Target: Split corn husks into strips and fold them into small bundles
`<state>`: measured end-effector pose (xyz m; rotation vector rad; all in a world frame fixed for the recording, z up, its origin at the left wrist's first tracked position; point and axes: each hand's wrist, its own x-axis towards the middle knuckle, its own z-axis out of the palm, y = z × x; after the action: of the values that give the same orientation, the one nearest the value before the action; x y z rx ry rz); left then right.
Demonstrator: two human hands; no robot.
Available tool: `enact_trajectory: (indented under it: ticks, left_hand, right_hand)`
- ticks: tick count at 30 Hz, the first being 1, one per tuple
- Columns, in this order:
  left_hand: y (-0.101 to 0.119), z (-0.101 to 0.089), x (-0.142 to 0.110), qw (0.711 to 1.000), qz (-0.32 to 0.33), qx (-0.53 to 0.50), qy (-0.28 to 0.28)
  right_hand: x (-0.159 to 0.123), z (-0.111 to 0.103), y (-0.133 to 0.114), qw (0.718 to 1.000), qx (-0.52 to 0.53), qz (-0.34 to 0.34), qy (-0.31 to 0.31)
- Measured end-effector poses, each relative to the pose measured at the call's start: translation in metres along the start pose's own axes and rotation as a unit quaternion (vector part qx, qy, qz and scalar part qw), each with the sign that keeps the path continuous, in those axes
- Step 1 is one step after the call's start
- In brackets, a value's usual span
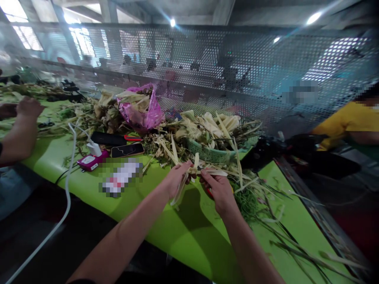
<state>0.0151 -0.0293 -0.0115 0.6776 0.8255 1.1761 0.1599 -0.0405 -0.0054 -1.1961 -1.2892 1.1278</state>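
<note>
Pinched in left hand (177, 180) and right hand (218, 190): pale plant strips (219, 172); probably light, pliant, easily split; best held mid-bunch

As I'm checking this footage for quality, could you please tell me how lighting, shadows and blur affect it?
Head view: windows at upper left wash out to white and ceiling lights flare; head view: a dark shadow lies on the green table beneath the left hand and right hand; head view: detail beyond the perforated screen looks hazy and soft.
</note>
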Motion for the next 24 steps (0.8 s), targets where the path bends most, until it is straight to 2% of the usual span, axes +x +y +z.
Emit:
enact_trajectory:
  ticks: [2, 5, 8, 12, 16, 17, 19, 21, 22, 23, 24]
  left_hand:
    - [0.000, 0.000, -0.001, 1.000, -0.019, 0.000, -0.021]
    - [0.001, 0.003, -0.003, 0.999, -0.014, 0.008, -0.035]
    - [0.002, 0.005, -0.005, 1.000, -0.008, 0.019, -0.022]
    - [0.002, 0.004, -0.004, 0.999, -0.001, 0.042, 0.009]
    - [0.002, 0.000, -0.003, 0.998, 0.028, 0.055, -0.008]
    - [0.002, -0.001, -0.003, 0.997, 0.033, 0.064, -0.010]
    - [0.004, -0.002, -0.004, 0.995, 0.039, 0.092, -0.002]
    - [0.005, -0.002, -0.004, 0.992, 0.047, 0.121, -0.001]
    - [0.006, -0.002, -0.005, 0.990, 0.052, 0.134, -0.009]
    - [0.006, -0.001, -0.005, 0.987, 0.057, 0.146, -0.022]
    - [0.007, 0.000, -0.006, 0.985, 0.062, 0.156, -0.041]
  right_hand:
    - [0.001, -0.001, 0.000, 1.000, 0.006, -0.004, 0.005]
    - [0.001, -0.002, 0.001, 1.000, 0.010, -0.001, 0.005]
    - [0.003, -0.002, 0.002, 0.999, 0.020, 0.029, 0.021]
    - [0.006, -0.006, 0.002, 0.995, 0.038, 0.028, 0.083]
    - [0.011, -0.015, 0.004, 0.994, 0.022, 0.022, 0.103]
    - [0.012, -0.018, 0.004, 0.994, -0.010, 0.003, 0.105]
    - [0.013, -0.024, 0.001, 0.981, -0.116, -0.075, 0.138]
    - [0.013, -0.028, -0.004, 0.941, -0.231, -0.174, 0.173]
    - [0.012, -0.029, -0.007, 0.925, -0.268, -0.209, 0.170]
    - [0.011, -0.028, -0.009, 0.921, -0.283, -0.224, 0.147]
    - [0.010, -0.027, -0.011, 0.930, -0.275, -0.216, 0.112]
